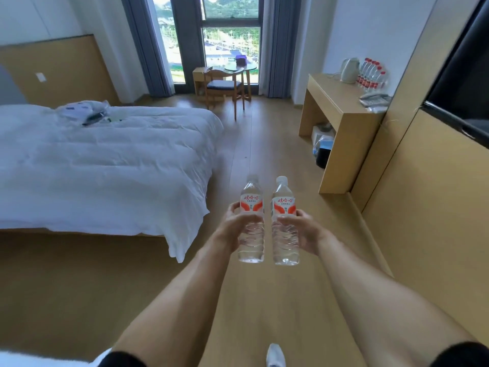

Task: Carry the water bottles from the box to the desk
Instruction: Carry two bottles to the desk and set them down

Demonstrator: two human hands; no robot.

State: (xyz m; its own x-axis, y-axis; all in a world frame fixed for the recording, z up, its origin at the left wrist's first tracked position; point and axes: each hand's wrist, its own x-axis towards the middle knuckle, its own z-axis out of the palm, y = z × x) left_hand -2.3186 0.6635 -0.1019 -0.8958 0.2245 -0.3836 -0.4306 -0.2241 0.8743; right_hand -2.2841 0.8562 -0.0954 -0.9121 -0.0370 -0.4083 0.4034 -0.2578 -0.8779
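Nearest the camera, a white shoe (275, 354) shows at the bottom edge, mid-floor. Above it, my two forearms reach forward over the wooden floor (264, 160).

My left hand (232, 223) is wrapped around the left bottle (251, 221), fingers curled at the label's lower edge; my right hand (301, 229) is wrapped around the right bottle (285, 221) in the same way. Both bottles stand upright, caps up, just beside each other with a thin gap between them, and both are in the air, well short of the desk (341, 102).

Risk 1: the grips sit on the ribbed, clear middle of full bottles. I judge that a loose hold or a bump between the two could let one slide down and drop to the floor.

To the left lies the bed (105, 160), its quilt corner hanging toward the walkway; a foot caught on it could upset the carry.

Ahead on the right stands the desk. Its near corner juts into my path, so I judge a turn made too early could knock a bottle against it.

On the far desk top, a row of red-capped bottles (371, 75) stands by the wall, next to a kettle (349, 70), with a telephone (374, 99) nearer. Risk 2: setting the new bottles down close to that row could topple it, or snag the kettle's cord.

The box is not in view.
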